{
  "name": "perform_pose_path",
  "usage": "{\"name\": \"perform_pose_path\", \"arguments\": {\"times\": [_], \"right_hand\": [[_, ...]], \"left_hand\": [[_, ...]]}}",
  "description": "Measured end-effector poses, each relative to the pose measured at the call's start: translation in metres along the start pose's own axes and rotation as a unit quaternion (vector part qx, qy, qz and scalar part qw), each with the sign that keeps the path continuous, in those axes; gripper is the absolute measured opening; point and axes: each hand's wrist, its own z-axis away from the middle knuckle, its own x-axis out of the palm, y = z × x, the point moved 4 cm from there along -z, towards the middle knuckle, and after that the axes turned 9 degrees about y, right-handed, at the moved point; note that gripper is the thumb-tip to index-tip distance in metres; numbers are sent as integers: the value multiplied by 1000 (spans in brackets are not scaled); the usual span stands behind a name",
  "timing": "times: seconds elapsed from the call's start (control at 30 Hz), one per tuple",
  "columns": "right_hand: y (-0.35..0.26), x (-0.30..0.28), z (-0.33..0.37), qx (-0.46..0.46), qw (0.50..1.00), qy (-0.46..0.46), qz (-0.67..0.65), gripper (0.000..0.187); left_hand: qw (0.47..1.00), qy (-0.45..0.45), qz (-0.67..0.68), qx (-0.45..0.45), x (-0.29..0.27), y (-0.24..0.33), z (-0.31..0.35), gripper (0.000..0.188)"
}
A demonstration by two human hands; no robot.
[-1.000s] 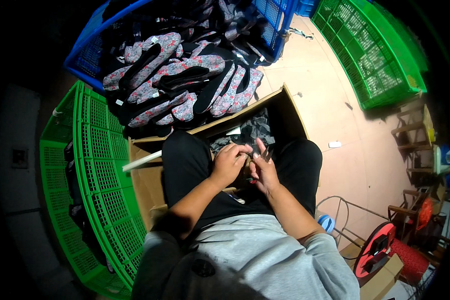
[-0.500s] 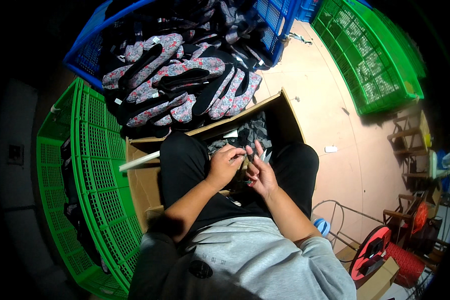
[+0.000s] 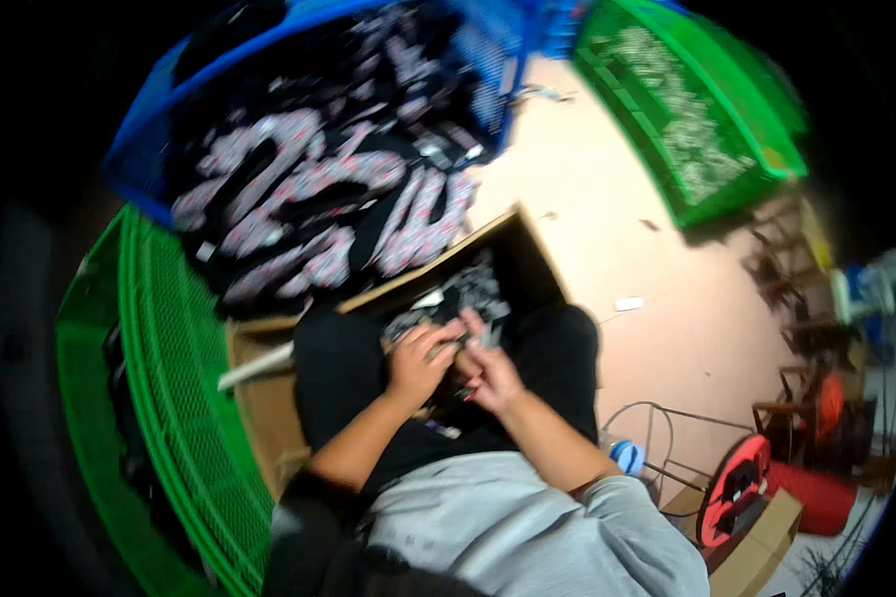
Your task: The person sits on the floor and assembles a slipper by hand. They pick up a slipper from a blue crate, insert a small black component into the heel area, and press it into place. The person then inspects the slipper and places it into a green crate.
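Above my lap, both hands come together, blurred by motion. My left hand (image 3: 418, 366) has its fingers bent and drawn together by the right fingertips; whatever they pinch is too small and smeared to make out. My right hand (image 3: 495, 378) is curled round what look like small scissors (image 3: 465, 395), with a reddish bit showing under the palm and the blades lost in the blur. Its index finger points up and away. Below the hands, between my knees, a cardboard box (image 3: 538, 254) holds dark grey and black fabric scraps (image 3: 476, 291).
A blue crate (image 3: 134, 164) heaped with floral and black padded fabric pieces (image 3: 314, 189) stands ahead. Green crates stand at left (image 3: 174, 398) and far right (image 3: 682, 129). A white stick (image 3: 254, 368) lies by my left knee. A red-topped round stool (image 3: 735, 488) is at lower right.
The whole view has shifted, so the scene sits lower and further left. My left fingers have closed in over the right fingertips, and the pale blades seen earlier no longer show clearly.
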Motion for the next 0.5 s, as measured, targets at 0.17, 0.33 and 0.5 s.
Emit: {"name": "perform_pose_path", "arguments": {"times": [0.17, 0.33, 0.5], "right_hand": [[1, -11, -7, -29, 998, 2, 59, 65], [-7, -7, -1, -13, 996, -45, 79, 69], [-7, -2, 7, -13, 997, -40, 59, 62]], "left_hand": [[998, 36, -32, 44, 9, 5, 1, 16], [998, 35, -12, 59, 13, 14, 2, 13], [998, 14, 17, 59, 15, 11, 6, 12]]}}
